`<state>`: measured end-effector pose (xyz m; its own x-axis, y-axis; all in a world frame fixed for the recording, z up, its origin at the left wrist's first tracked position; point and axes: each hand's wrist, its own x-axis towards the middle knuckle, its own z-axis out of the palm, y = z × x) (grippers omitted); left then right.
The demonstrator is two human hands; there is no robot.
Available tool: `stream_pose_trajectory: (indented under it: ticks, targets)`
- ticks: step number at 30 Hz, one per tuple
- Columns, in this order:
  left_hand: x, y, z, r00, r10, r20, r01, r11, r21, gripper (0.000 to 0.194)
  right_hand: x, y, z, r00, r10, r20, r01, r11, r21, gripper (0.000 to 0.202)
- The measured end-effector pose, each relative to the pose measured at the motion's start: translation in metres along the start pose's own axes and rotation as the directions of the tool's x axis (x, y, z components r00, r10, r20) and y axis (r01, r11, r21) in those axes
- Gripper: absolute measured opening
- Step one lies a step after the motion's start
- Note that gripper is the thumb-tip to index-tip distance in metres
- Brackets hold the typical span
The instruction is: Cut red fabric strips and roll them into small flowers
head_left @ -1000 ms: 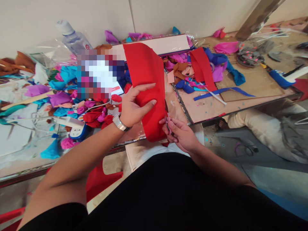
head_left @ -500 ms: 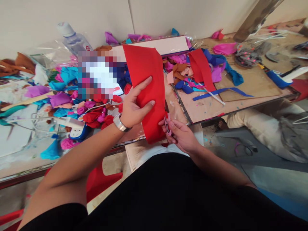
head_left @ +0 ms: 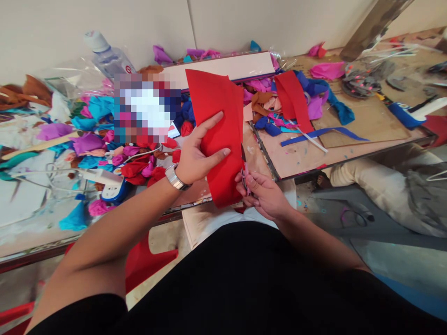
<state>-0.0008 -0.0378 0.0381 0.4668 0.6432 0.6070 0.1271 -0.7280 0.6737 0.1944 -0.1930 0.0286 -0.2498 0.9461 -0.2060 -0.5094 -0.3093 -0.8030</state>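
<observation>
The largest part of the work, the red cloth (head_left: 213,93), is in one broad piece, held up at the near edge of the worktop (head_left: 289,158) between the two hands. Trimming along its right-hand side looks under way rather than finished: the blades are right at that edge, partway along its length, and no newly freed offcut can be made out beside them. By my reading, the stretch beyond the blade tips is what is left, though how much has been cut cannot be told. A smaller red piece (head_left: 293,100) lies apart on the right among coloured scraps (head_left: 263,84); whether it came from the same cloth is unclear.

The cloth is bright, even red and fairly smooth, much longer than wide. Its top slants towards a pointed left corner, a flap or second layer shows along the upper right, and the bottom end curves gently near the person's lap.

The left hand (head_left: 195,160) has the cloth in its grip, thumb and forefinger spread across the front; the other fingers are largely hidden. The right hand (head_left: 263,193) closes its grip around the pink handles of small scissors (head_left: 245,176), whose dark, slim blades point away from the body.
</observation>
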Motion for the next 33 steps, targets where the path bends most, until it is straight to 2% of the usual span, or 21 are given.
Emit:
stream_pose_trajectory:
  ticks: [13,20,23,33]
  targets:
    - [0.000,-0.003,0.001,1.000,0.016,0.003,-0.016,1.000,-0.006,0.084,0.000,0.000,0.001,1.000,0.010,0.021,-0.010,1.000,0.010,0.045]
    - [-0.001,-0.006,0.002,1.000,0.005,0.007,-0.005,1.000,-0.003,0.085,0.002,0.008,-0.004,0.996,-0.088,0.000,0.088,0.991,-0.097,0.043]
    - [-0.002,-0.006,0.002,1.000,0.002,0.009,-0.002,1.000,-0.004,0.086,0.001,0.009,-0.006,0.996,-0.091,-0.026,0.087,0.989,-0.122,0.042]
    - [-0.001,-0.004,0.003,1.000,0.019,0.011,-0.019,1.000,-0.010,0.084,-0.001,-0.001,0.000,1.000,-0.003,-0.001,0.003,1.000,0.009,0.045]
